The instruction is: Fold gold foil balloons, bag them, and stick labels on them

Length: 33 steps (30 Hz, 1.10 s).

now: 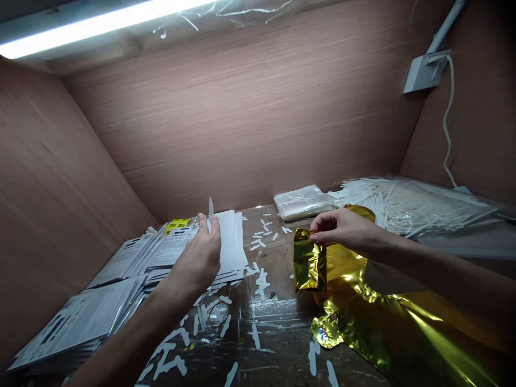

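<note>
My left hand (pixel 203 247) is over a stack of white paper sheets (pixel 233 242), with a thin white pointed piece (pixel 210 208) standing up between its fingers. Whether that piece is a lifted sheet or a separate strip, I cannot tell. On the right, my right hand (pixel 341 231) pinches the top edge of a shiny gold foil balloon (pixel 403 333), lying flat and uninflated. Its end (pixel 309 263) hangs folded below my thumb. The rest of the foil spreads toward the lower right, partly beneath my forearm.
Printed sheets in clear sleeves (pixel 80 317) are stacked at left, near yellow labels (pixel 177 224). White scraps (pixel 262 282) litter the table. At the back lie a clear-wrapped packet (pixel 304 201) and many white sticks (pixel 387 201). A cable (pixel 446 123) hangs from a socket box (pixel 427 72).
</note>
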{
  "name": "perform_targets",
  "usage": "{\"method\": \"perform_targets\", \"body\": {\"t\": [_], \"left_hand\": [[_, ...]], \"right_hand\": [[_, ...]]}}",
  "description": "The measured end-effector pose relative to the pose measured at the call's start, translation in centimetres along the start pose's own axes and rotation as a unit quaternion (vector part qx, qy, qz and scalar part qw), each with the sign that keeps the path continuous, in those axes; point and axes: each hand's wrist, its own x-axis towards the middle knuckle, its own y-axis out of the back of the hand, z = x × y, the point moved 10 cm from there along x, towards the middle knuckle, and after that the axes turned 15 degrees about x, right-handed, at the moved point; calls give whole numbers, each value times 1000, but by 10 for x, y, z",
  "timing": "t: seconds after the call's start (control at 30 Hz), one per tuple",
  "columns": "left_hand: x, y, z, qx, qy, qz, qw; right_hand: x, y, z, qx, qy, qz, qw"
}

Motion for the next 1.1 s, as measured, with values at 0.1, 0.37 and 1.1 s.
{"method": "perform_targets", "body": {"t": [0.1, 0.37, 1.1], "left_hand": [[-10, 12, 25, -40, -39, 110, 992], [-79, 43, 124, -130, -219, 344, 904], [-118, 48, 169, -35, -329, 323, 887]], "right_hand": [[0, 3, -1, 4, 1, 5, 1000], [2, 18, 1, 10, 2, 23, 1000], [4, 38, 11, 11, -85, -9, 996]]}}
